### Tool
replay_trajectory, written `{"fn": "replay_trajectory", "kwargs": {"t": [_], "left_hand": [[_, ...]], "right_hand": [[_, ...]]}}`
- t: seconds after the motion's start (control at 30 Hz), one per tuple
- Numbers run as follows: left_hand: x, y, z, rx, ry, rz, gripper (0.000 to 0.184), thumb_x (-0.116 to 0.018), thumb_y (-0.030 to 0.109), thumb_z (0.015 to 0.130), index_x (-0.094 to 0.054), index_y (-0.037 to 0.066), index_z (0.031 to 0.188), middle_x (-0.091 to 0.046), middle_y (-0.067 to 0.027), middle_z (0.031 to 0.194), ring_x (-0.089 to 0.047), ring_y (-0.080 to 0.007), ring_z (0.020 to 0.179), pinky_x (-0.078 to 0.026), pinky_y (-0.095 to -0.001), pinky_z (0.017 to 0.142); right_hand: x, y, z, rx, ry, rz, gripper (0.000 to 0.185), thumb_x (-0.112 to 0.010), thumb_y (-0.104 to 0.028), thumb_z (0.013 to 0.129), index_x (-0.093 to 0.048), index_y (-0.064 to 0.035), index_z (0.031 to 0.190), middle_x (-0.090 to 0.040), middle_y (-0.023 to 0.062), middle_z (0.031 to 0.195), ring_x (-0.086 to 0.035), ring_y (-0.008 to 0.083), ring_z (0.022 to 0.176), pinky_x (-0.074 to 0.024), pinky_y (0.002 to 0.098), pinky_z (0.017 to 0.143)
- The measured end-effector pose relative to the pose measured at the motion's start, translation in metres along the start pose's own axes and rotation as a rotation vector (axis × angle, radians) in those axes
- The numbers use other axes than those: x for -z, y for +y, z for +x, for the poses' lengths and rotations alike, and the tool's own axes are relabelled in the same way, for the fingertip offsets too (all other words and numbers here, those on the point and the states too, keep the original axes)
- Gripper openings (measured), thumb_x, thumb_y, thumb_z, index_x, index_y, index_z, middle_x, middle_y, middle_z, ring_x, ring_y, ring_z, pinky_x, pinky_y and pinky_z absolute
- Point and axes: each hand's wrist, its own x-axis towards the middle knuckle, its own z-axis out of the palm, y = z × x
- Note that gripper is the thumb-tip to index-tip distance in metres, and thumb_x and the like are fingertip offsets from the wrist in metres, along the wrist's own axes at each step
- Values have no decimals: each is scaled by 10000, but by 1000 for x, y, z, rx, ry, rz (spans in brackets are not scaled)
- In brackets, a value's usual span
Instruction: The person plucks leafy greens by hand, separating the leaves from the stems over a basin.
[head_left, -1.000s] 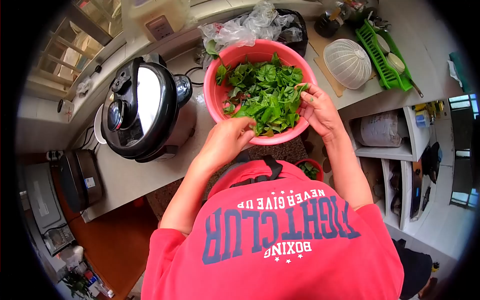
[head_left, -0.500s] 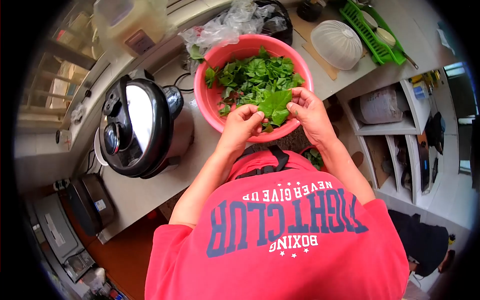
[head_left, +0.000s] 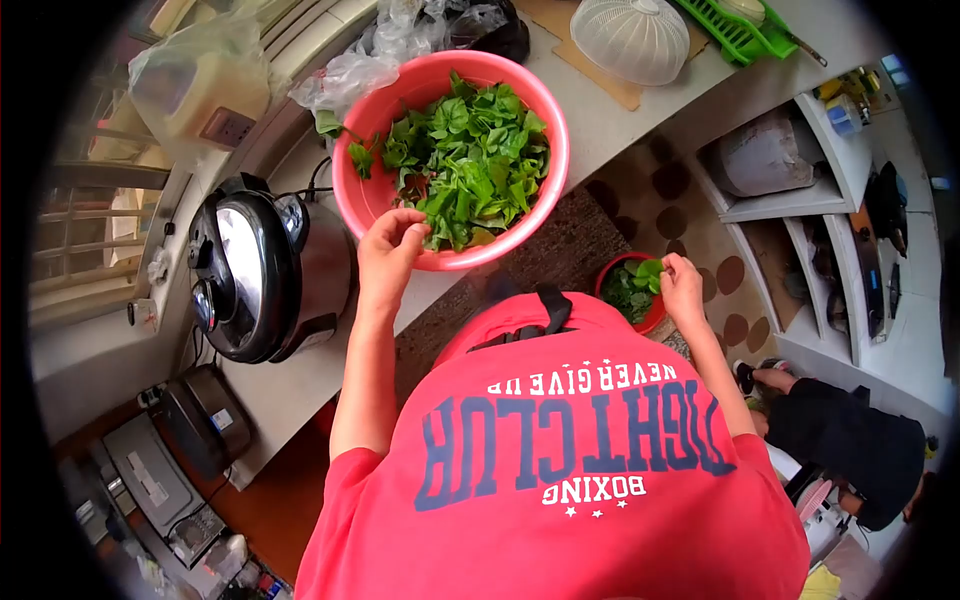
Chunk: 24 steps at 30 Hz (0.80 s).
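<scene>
Head view: broad, bright green leaf [head_left: 649, 276] in right hand [head_left: 683, 289], grip narrow, with left hand's [head_left: 387, 256] grip unclear

Head camera, one: sits on the wearer's head, very wide lens, dark curved frame edges. Facing: looks forward and steeply down over the red T-shirt [head_left: 570, 400], whose lettering reads upside down. Range: T-shirt nearest, fills lower centre; hands [head_left: 388, 258] and pink basin [head_left: 557, 122] lie beyond. Breadth: takes in worktop [head_left: 605, 130], running obliquely, barred window [head_left: 95, 205] left, white shelving [head_left: 770, 210] right.
</scene>
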Motion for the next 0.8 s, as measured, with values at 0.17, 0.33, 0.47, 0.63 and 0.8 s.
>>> {"fn": "replay_trajectory", "kwargs": {"t": [0.17, 0.33, 0.47, 0.63, 0.8], "left_hand": [[2, 8, -28, 47, 81, 129, 146, -590, 64, 863, -624, -7, 985, -632, -11, 810, -532, -60, 645, -447, -209, 597], [-3, 19, -47, 80, 130, 307, 157, -622, 60, 840, -641, 0, 984, -638, -12, 797, -549, -66, 649, -457, -220, 605], [-8, 11, -39, -140, 166, 532, 180, -647, 42, 796, -652, 5, 972, -648, -59, 800, -585, -108, 662, -496, -259, 656], [-13, -4, -2, -247, 154, 666, 267, -695, 129, 728, -649, 29, 971, -623, -116, 895, -611, -213, 729, -508, -318, 684], [-29, -13, 37, -517, 177, 937, 265, -684, 153, 726, -658, 49, 969, -630, -125, 971, -604, -340, 826, -488, -411, 782]], "right_hand": [[-42, 120, -16, -48, -47, -244, 240, -539, 55, 759, -581, -32, 978, -592, 210, 905, -577, 396, 894, -453, 476, 762], [-59, 207, -23, -199, -257, -401, 268, -533, 6, 780, -622, -54, 1026, -618, 232, 955, -578, 430, 949, -477, 487, 820], [-64, 204, 3, -162, -140, -298, 165, -540, -37, 810, -635, -18, 943, -639, 213, 854, -620, 398, 842, -494, 457, 760], [-57, 106, 47, 68, -46, -21, 100, -582, -56, 837, -619, -4, 914, -644, 167, 788, -646, 282, 737, -501, 342, 683], [-34, -45, 72, 27, -154, 449, 120, -556, -19, 867, -616, 6, 967, -631, 98, 890, -635, 145, 762, -502, 264, 698]]}}
